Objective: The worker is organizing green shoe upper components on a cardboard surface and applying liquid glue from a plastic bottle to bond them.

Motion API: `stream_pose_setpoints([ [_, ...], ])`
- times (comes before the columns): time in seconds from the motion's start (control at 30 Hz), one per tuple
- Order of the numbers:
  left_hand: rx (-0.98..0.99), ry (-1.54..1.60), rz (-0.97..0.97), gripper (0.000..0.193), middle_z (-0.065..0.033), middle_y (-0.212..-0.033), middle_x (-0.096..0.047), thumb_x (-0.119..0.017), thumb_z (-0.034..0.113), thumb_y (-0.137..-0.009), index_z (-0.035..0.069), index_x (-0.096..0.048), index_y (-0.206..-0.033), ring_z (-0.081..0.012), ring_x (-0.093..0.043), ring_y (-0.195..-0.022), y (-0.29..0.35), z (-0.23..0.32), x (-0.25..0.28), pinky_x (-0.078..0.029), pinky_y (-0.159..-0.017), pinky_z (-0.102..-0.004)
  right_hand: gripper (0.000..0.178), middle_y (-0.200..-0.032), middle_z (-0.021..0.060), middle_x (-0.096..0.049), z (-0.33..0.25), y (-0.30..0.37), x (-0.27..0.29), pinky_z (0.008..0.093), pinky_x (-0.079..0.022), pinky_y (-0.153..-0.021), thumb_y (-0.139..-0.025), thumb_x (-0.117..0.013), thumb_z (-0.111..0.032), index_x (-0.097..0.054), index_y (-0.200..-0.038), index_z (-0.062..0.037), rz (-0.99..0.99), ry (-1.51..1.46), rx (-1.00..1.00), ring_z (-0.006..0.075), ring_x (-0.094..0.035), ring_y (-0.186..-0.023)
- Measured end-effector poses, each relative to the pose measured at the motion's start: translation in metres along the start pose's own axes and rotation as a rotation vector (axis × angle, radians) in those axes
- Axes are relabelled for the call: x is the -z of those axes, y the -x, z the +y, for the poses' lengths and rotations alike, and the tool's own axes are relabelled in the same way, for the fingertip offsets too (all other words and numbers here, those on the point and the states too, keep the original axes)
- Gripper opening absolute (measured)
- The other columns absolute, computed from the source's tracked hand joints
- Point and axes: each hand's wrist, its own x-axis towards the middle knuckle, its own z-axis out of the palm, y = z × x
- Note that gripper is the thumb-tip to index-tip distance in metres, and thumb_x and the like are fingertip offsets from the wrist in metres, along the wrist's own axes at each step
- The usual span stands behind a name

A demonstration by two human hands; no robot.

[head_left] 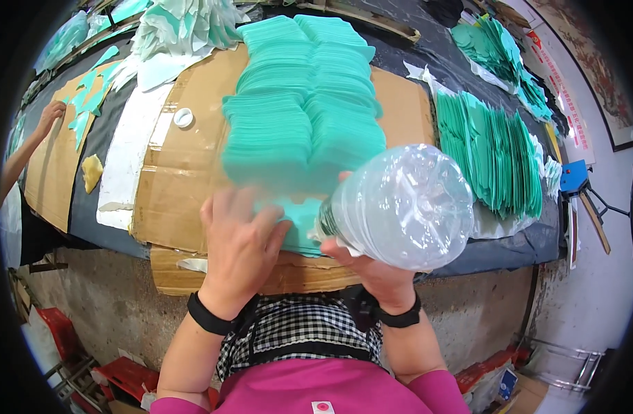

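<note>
My right hand (375,272) is closed around the neck end of a large clear plastic bottle (406,210). The bottle is tilted, its base up to the right and its neck pointing down left. Something white and crumpled shows at the neck, and the mouth itself is hidden. Below the neck lies a flat teal sheet (299,224). My left hand (237,234) is over the left edge of that sheet, palm down, its thumb apart from the motion-blurred fingers. Just beyond both hands, stacks of thin teal sheets (306,103) rise in two fanned columns, their near edge blurred.
Cardboard (171,179) lies under the stacks, with a white cap (183,118) on it. More green sheets (492,155) stand at the right. A yellow sponge-like piece (91,172) lies left. Another person's hand (52,114) touches teal pieces at the far left. A blue tool (575,177) hangs right.
</note>
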Motion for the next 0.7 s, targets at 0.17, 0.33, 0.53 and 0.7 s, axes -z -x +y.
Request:
stream_pose_setpoints([
  [0.17,0.041,0.049,-0.11,0.02,-0.0053,-0.106,-0.063,-0.076,0.013,-0.081,0.012,-0.072,-0.1,-0.0313,-0.053,-0.104,0.026,-0.009,0.019,-0.038,-0.096,-0.0456,0.072,-0.126,0.0168,-0.065,-0.016,-0.009,0.032,0.0415,-0.055,-0.098,-0.08,-0.088,-0.015,-0.05,-0.139,0.0015,0.109,0.138,-0.009,0.0261,-0.065,-0.114],
  [0.33,0.018,0.083,-0.084,0.028,-0.0064,-0.105,-0.063,-0.075,0.011,-0.079,0.012,-0.072,-0.107,-0.0329,-0.052,-0.104,0.038,-0.006,0.018,-0.038,-0.095,-0.0465,0.061,-0.113,0.0093,-0.071,-0.006,-0.012,0.002,0.0358,-0.056,-0.086,-0.078,-0.088,-0.009,-0.061,-0.131,-0.0005,0.036,0.108,0.1,0.0227,-0.07,-0.097],
  [0.53,0.062,0.207,-0.067,0.034,-0.0047,-0.104,-0.065,-0.075,0.007,-0.078,0.012,-0.071,-0.112,-0.0304,-0.054,-0.099,0.049,-0.013,0.009,-0.039,-0.095,-0.0443,0.085,-0.123,0.0212,-0.065,-0.009,-0.026,-0.045,0.0404,-0.052,-0.094,-0.077,-0.085,-0.023,-0.044,-0.147,-0.0001,-0.144,0.282,0.152,0.0387,-0.065,-0.111],
  [0.7,0.02,0.107,-0.041,0.033,-0.0041,-0.101,-0.065,-0.073,0.004,-0.078,0.011,-0.071,-0.11,-0.0309,-0.054,-0.098,0.037,-0.012,0.013,-0.04,-0.092,-0.0442,0.062,-0.132,0.0172,-0.062,-0.018,0.005,0.028,0.0439,-0.054,-0.101,-0.087,-0.081,-0.012,-0.052,-0.14,-0.0017,0.169,-0.376,-0.236,0.0274,-0.064,-0.116],
])
